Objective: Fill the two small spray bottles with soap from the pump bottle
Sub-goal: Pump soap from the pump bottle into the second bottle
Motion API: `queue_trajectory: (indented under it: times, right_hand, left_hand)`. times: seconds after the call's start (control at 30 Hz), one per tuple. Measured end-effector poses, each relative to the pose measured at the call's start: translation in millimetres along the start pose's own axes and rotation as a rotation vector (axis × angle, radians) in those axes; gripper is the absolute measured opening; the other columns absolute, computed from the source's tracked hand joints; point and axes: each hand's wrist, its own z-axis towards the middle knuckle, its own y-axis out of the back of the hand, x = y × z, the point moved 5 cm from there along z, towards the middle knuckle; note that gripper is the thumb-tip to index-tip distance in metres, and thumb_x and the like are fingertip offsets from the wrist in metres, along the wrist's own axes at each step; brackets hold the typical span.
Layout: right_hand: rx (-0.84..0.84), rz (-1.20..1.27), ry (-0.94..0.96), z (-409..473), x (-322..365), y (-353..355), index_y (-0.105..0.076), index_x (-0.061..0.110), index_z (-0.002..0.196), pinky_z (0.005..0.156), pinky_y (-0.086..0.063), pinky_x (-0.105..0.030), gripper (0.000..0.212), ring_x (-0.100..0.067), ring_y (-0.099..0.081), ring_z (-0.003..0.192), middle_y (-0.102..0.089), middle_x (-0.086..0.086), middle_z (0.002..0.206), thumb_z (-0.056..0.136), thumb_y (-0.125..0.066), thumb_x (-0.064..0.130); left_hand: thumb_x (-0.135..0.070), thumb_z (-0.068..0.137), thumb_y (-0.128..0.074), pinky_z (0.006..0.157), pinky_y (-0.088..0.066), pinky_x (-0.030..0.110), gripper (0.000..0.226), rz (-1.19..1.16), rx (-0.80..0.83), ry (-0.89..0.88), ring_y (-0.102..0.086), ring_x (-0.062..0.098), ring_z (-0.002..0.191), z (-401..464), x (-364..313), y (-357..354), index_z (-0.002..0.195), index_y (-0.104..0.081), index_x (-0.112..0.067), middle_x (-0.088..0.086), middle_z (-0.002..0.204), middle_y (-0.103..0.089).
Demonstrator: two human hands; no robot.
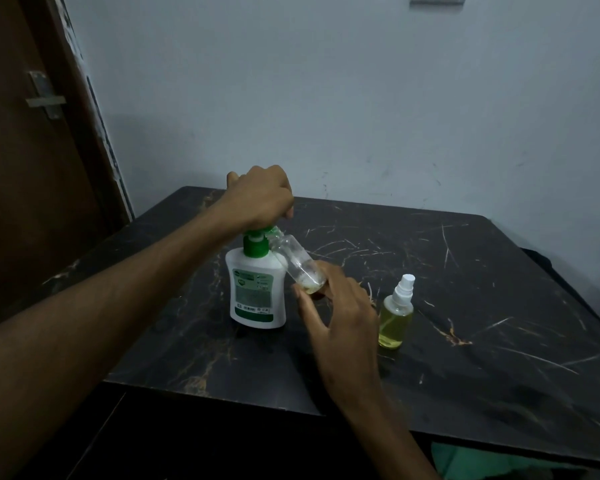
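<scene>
We see the left hand (257, 199) pressing its curled fingers down on the green pump of the white pump bottle (257, 292), which stands on the dark marble table (465, 306). Just right of the pump bottle, the right hand (340, 306) grips a tilted, nearly empty spray bottle (297, 263), mouth at the nozzle. Further right stands a filled, capped spray bottle (395, 317).

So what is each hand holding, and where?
Right hand holds the tilted clear bottle by its base. Left hand presses the pump bottle's green head.

Left hand (257, 199) pressing pump bottle (257, 292), right hand (340, 306) holding tilted clear bottle (297, 263) at spout
</scene>
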Motion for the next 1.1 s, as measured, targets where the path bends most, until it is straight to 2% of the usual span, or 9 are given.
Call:
queue_trajectory:
  times: [0.83,1.1]
  right_hand:
    - [-0.027,-0.023,0.010,-1.6,4.7,3.9,-0.053,0.040,0.132,0.080,-0.053,-0.031,0.040,-0.010,-0.059,0.095,-0.062,0.013,0.105,0.100,-0.047,0.063]
    - [-0.039,-0.019,0.012,-1.7,5.7,5.8,-0.059,0.035,0.127,0.077,-0.052,-0.031,0.039,-0.009,-0.058,0.091,-0.062,0.013,0.103,0.101,-0.049,0.062]
  left_hand:
    - [-0.019,0.091,-0.065,0.100,-0.029,0.048,0.015,0.024,0.004,-0.036,-0.061,0.021,0.104,0.1,-3.5,1.3,0.090,-0.080,-0.019,-0.003,0.111,-0.075]
    - [-0.022,0.092,-0.066,0.103,-0.032,0.050,0.015,0.015,0.023,-0.035,-0.062,0.023,0.107,0.2,-1.9,-1.9,0.088,-0.081,-0.019,-0.005,0.111,-0.075]
